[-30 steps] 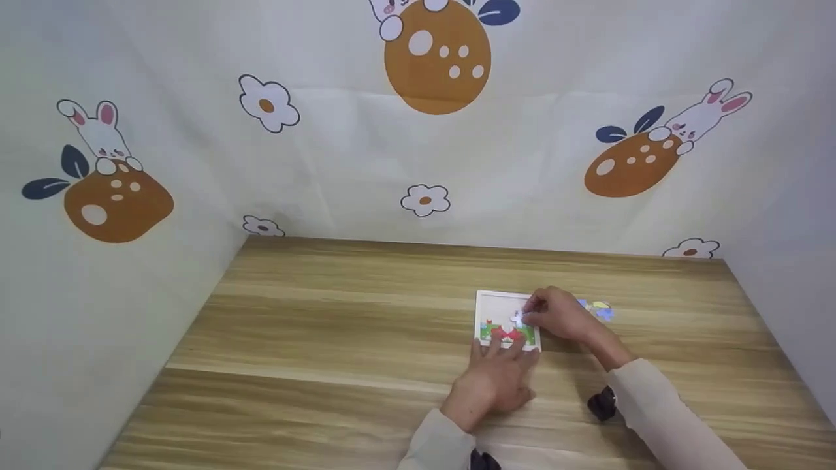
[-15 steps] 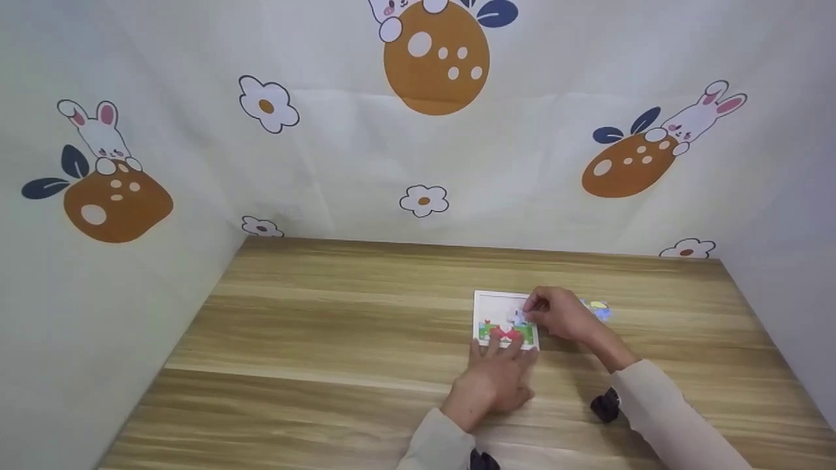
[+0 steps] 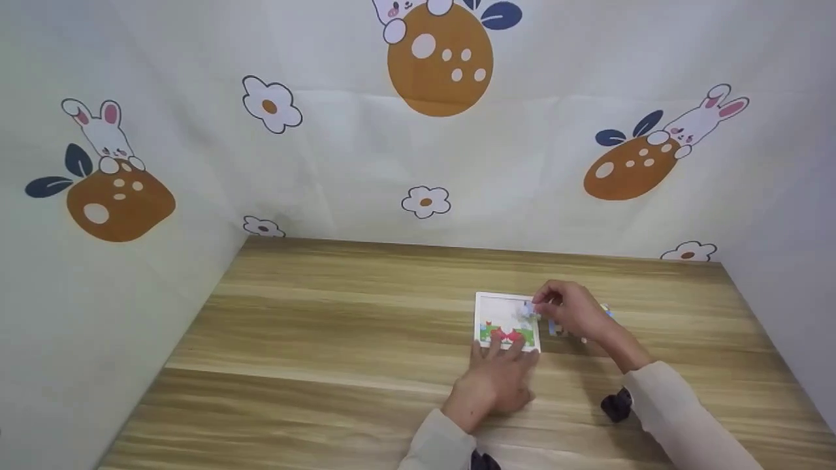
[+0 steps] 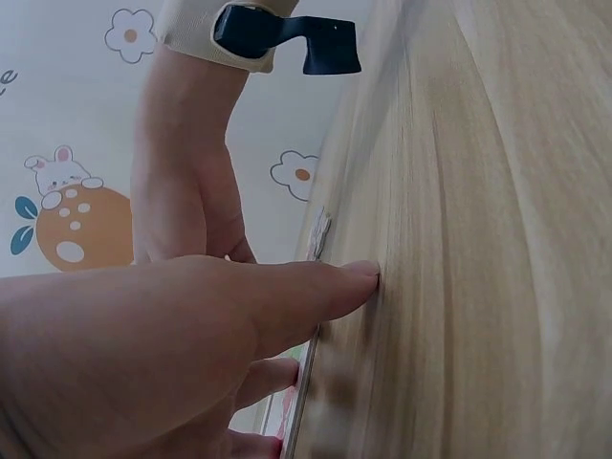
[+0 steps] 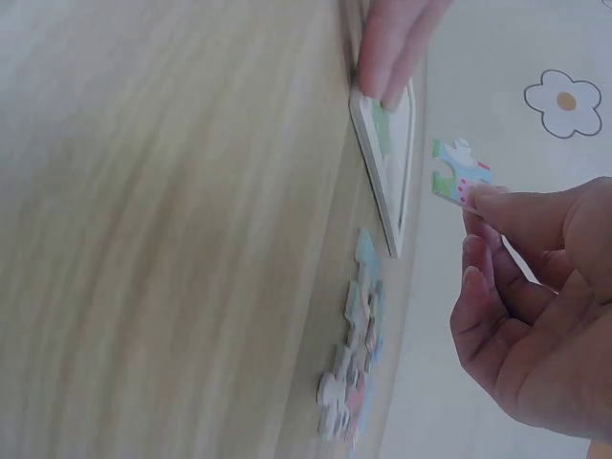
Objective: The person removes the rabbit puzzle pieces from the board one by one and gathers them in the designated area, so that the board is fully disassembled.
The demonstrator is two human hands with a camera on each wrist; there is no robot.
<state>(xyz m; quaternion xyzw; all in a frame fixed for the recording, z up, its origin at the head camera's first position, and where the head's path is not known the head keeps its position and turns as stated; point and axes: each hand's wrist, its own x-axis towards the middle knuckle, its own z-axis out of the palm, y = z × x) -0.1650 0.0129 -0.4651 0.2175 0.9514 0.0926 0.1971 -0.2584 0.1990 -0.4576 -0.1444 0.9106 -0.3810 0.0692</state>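
Your work on the jigsaw looks partly done: in the head view the puzzle tray (image 3: pixel 477 316) lies flat on the counter (image 3: pixel 326 326), and the strip nearest you shows fitted pieces (image 3: pixel 508 331) in green and red, while most of the pale backing beyond them is bare. Your left hand (image 3: pixel 498 382) is spread with its fingers extended over the near rim onto that filled strip (your thumb is down on the counter beside the tray), gripping nothing and probably steadying the tray. Your right hand (image 3: pixel 575 313) has thumb and forefinger pinched together on a jigsaw piece (image 5: pixel 466 174), blue with green and pink dots, the other fingers loosely bent; the piece is held raised over the tray's right side, not seated. Beside the tray on the right, a cluster of loose pieces (image 5: pixel 361 311) lies on the counter, too foreshortened and covered by your hand to count. So what seems left is the held piece plus that cluster, with the tray's far portion to fill.
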